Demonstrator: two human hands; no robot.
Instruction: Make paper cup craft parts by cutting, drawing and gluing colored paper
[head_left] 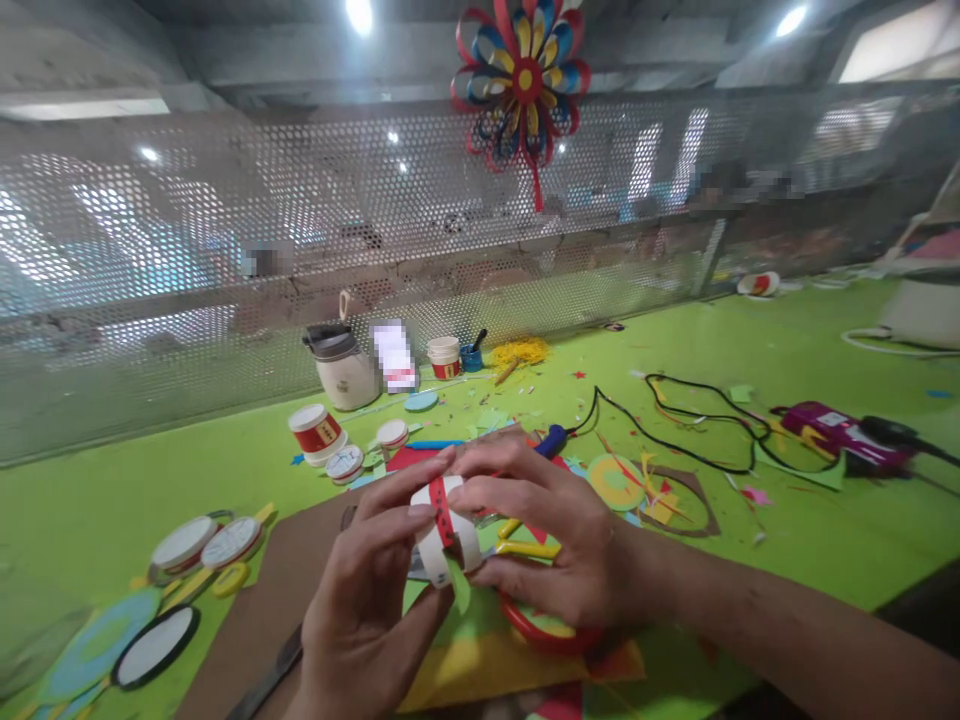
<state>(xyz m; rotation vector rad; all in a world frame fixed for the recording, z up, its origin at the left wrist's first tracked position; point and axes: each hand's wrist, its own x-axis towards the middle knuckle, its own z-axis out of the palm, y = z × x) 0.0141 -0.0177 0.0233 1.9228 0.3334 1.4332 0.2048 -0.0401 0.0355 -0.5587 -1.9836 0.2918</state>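
Between my two hands is a small white paper cup (pixel 463 532) with a red printed band, tilted, with a light green strip hanging from its lower edge. My left hand (pixel 367 590) has its fingers and thumb closed round the cup's left side. On the other side, my right hand (pixel 551 520) presses its fingertips on the top and right of the cup, with the thumb underneath. A yellow-handled tool (pixel 529 549) lies just behind the cup, partly covered by my right hand. Below that hand shows a red curved loop (pixel 536 632), its kind hidden.
A brown board (pixel 255 600) lies under my hands on the green table (pixel 97 500). Round paper pieces (pixel 157 645) are at left. Behind stand a lidded jug (pixel 345 370), a phone (pixel 394 355) and cups (pixel 315 432). A black cable runs right to a purple device (pixel 840 435).
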